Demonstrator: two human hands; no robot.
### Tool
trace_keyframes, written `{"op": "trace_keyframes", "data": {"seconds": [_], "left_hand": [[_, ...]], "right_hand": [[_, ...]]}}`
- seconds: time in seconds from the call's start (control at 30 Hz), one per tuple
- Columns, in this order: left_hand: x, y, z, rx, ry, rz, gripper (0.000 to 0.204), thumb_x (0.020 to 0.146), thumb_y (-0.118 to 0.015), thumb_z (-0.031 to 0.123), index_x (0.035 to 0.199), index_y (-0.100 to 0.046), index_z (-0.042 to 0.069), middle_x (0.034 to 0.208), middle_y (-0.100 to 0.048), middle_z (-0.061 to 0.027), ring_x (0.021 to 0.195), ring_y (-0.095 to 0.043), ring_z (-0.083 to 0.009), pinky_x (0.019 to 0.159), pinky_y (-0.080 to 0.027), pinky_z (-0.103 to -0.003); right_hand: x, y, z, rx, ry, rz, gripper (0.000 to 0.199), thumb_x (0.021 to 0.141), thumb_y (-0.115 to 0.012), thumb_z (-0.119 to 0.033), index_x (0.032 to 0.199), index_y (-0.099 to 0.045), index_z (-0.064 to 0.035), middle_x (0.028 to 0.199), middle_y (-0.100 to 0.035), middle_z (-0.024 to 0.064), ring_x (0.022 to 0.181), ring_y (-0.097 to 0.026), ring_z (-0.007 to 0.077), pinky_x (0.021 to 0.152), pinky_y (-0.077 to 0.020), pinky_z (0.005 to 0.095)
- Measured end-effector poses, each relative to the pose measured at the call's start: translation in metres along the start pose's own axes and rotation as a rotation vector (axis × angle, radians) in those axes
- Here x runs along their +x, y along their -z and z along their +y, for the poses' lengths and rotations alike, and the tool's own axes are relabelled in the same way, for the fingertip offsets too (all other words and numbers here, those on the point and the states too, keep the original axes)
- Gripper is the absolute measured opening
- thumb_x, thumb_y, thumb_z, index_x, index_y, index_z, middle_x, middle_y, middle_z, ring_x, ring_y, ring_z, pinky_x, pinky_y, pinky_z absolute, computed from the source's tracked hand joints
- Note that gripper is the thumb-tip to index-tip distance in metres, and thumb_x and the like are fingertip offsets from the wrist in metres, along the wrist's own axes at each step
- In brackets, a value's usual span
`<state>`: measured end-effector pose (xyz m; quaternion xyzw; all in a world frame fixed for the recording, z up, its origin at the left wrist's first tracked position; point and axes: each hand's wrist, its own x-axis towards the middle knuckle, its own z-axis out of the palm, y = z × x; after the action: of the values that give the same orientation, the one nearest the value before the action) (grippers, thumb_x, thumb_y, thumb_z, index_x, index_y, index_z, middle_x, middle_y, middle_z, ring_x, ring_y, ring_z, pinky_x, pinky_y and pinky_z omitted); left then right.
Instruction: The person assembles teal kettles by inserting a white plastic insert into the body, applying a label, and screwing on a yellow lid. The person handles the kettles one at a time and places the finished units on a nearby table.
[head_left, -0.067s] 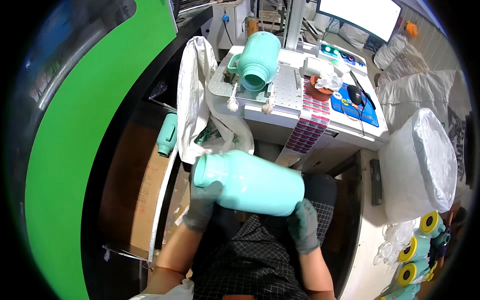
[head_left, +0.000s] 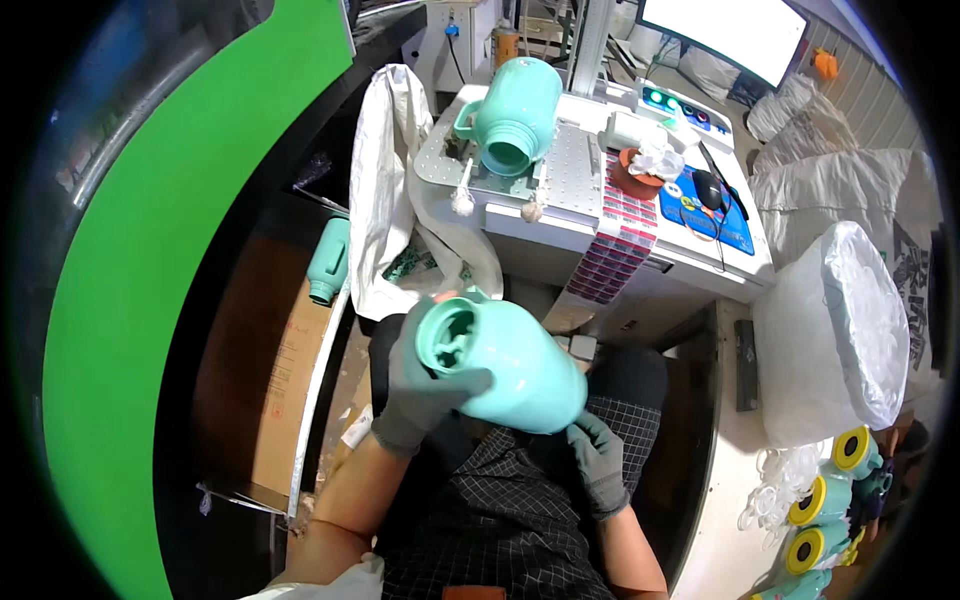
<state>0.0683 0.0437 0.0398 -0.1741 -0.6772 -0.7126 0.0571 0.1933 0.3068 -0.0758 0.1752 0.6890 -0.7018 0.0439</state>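
Over my lap a mint-green thermos flask body (head_left: 520, 365) lies tilted, its open mouth facing up and left. Some pale green pieces show inside the mouth. My left hand (head_left: 425, 395), in a grey glove, is closed round the neck end, partly hidden behind it. At the base end, my gloved right hand (head_left: 600, 465) has bent fingers against the lower rim. A second mint-green flask body (head_left: 520, 110) with a side handle lies on the perforated metal plate (head_left: 580, 165) of the machine table, mouth toward me.
A white woven sack (head_left: 385, 200) hangs left of the table. Another flask body (head_left: 328, 262) rests on a cardboard box (head_left: 285, 400). A label strip (head_left: 625, 240) drapes over the table front. Right stand a white plastic-lined bin (head_left: 830, 340) and yellow-ended flasks (head_left: 810, 548).
The flask body has turned so its mouth faces up toward me, showing the inside. My right hand has shifted slightly down and left at the base.
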Motion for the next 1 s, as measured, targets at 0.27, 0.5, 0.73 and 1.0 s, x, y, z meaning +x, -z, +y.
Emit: {"op": "trace_keyframes", "data": {"seconds": [0.27, 0.5, 0.73, 1.0], "left_hand": [[-0.021, -0.074, 0.018, 0.531, -0.307, -0.576, 0.097, 0.062, -0.091, 0.048, 0.141, -0.053, 0.005, 0.118, -0.065, -0.0154, 0.110, -0.065, -0.0364, 0.095, -0.051, -0.049], [-0.056, -0.133, 0.024, 0.915, -0.326, -1.071, 0.099, 0.073, -0.084, 0.055, 0.150, -0.047, 0.005, 0.109, -0.066, -0.0097, 0.112, -0.062, -0.0264, 0.103, -0.044, -0.044], [-0.038, -0.101, 0.014, 0.576, -0.105, -0.934, 0.084, 0.071, -0.089, 0.042, 0.139, -0.057, 0.006, 0.118, -0.069, -0.0140, 0.110, -0.069, -0.0313, 0.098, -0.054, -0.044], [-0.040, -0.035, 0.027, 0.490, -0.240, -0.643, 0.080, 0.068, -0.092, 0.043, 0.132, -0.062, 0.006, 0.118, -0.070, -0.0131, 0.108, -0.070, -0.0314, 0.096, -0.055, -0.045]], "right_hand": [[-0.054, 0.019, -0.150, -0.690, 0.879, -0.147, 0.032, 0.089, -0.071, -0.018, 0.117, -0.069, -0.0027, 0.106, -0.071, 0.0172, 0.089, -0.070, 0.0336, 0.078, -0.0562, 0.0414], [-0.056, 0.045, -0.141, -1.282, 0.173, -0.703, 0.029, 0.092, -0.068, -0.028, 0.111, -0.070, -0.0057, 0.089, -0.072, 0.0137, 0.081, -0.072, 0.0336, 0.073, -0.0579, 0.0438], [-0.075, 0.043, -0.120, -1.024, 0.888, -0.214, 0.020, 0.081, -0.079, -0.019, 0.098, -0.073, -0.0112, 0.075, -0.065, 0.0057, 0.065, -0.066, 0.0236, 0.060, -0.0524, 0.0360], [0.019, -0.016, -0.149, -0.544, 0.892, 0.174, 0.049, 0.088, -0.072, -0.010, 0.133, -0.056, -0.0012, 0.129, -0.056, 0.0183, 0.118, -0.056, 0.0319, 0.101, -0.0452, 0.0401]]}}
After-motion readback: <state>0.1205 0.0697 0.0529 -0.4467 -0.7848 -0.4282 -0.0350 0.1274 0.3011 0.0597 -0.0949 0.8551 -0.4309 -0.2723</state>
